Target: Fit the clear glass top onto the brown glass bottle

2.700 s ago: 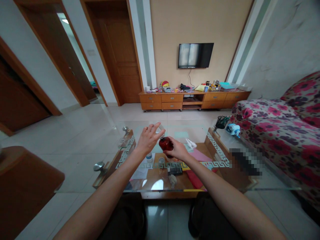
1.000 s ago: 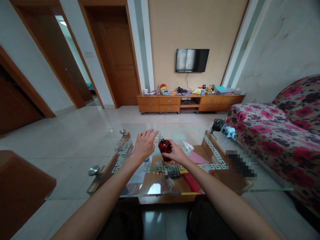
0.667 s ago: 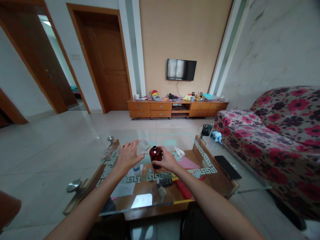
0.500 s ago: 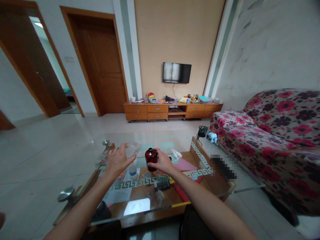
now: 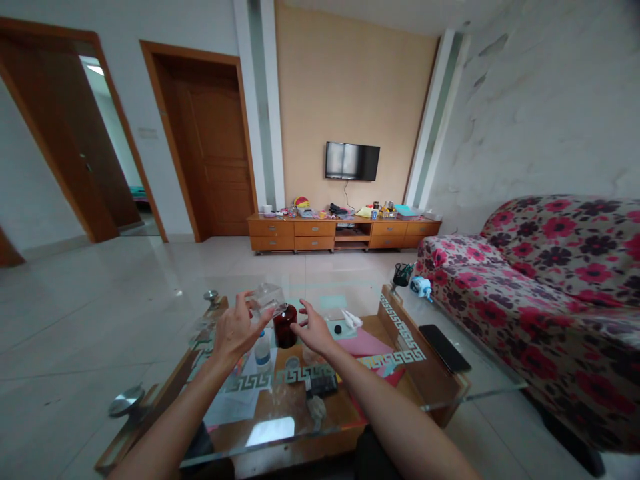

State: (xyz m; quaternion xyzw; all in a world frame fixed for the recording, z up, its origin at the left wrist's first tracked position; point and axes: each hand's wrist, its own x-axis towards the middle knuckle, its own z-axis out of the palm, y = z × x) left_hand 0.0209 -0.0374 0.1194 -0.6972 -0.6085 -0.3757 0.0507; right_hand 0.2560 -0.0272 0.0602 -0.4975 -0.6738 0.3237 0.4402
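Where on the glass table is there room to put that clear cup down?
The near left glass, in front of the left hand, looks bare, as does the strip between the phone and the pen cup. It is crowded around the brown bottle, by the right hand.

Over a glass coffee table (image 5: 465, 393), the left hand (image 5: 235, 330) holds a clear glass cup (image 5: 266, 298) tipped toward the mouth of a dark red bottle (image 5: 285, 325) standing on the glass. The right hand (image 5: 313, 330) hovers open just beside the bottle, fingers spread. A black phone (image 5: 444, 338) lies near the floral sofa (image 5: 540, 280).
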